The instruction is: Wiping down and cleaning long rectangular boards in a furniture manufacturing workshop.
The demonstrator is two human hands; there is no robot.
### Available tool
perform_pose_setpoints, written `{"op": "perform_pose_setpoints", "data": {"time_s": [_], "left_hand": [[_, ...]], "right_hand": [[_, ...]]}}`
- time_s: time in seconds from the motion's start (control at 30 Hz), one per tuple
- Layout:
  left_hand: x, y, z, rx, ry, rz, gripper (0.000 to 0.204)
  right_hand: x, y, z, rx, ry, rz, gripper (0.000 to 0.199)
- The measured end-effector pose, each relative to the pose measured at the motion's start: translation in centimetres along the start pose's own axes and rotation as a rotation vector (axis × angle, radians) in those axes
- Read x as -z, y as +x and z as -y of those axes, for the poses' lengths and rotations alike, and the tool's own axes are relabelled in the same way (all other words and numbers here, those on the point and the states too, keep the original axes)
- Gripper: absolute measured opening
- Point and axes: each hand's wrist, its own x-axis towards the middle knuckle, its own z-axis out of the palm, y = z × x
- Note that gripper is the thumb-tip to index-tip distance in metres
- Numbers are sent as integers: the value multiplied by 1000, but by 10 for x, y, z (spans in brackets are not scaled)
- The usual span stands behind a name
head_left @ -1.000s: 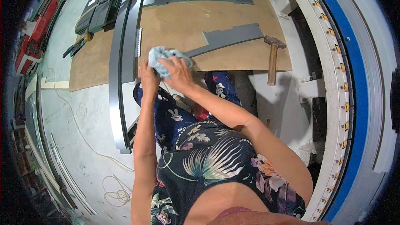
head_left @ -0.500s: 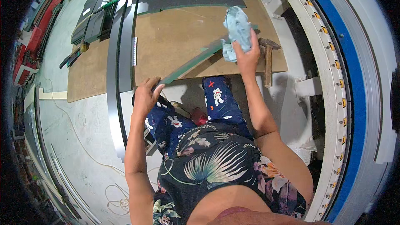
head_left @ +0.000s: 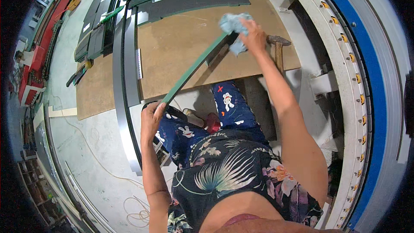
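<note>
From the head view, I see my left hand point(head_left: 151, 118) closed around the near end of a long green-edged strip point(head_left: 194, 67), which slants up across the brown board point(head_left: 181, 47). My right hand point(head_left: 254, 39) grips a pale blue cloth point(head_left: 233, 23), pressed against the strip's far end. A hammer point(head_left: 278, 47) lies just beside that hand, on the board's right edge.

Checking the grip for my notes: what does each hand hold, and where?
Left hand grips the green strip at its near end; right hand presses a pale blue rag on its far end.
</note>
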Motion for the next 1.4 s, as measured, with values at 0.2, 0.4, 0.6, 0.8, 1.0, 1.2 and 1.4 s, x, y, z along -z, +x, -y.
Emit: {"op": "perform_pose_setpoints", "data": {"time_s": [0.2, 0.4, 0.6, 0.8, 1.0, 1.2, 1.4], "left_hand": [[1, 6, -8, 52, -125, 95, 38], [0, 3, 4, 162, -617, 349, 35], [-13, -29, -6, 152, -793, 327, 38], [-7, -55, -10, 60, -824, 212, 39], [3, -68, -26, -12, -631, 91, 41], [14, -81, -29, -17, -694, 163, 46], [30, -99, -44, -13, -668, 209, 52]], "right_hand": [[-29, 15, -63, -632, 53, -134, 64], [-48, -18, -24, -555, -110, 52, 66], [-28, -34, -7, -461, -35, -40, 68], [-18, -77, 25, -210, 218, -166, 48], [14, -105, 59, -88, 453, -90, 33], [29, -98, 65, -445, 1167, 138, 40], [56, -91, 69, -479, 1195, -22, 45]]}}
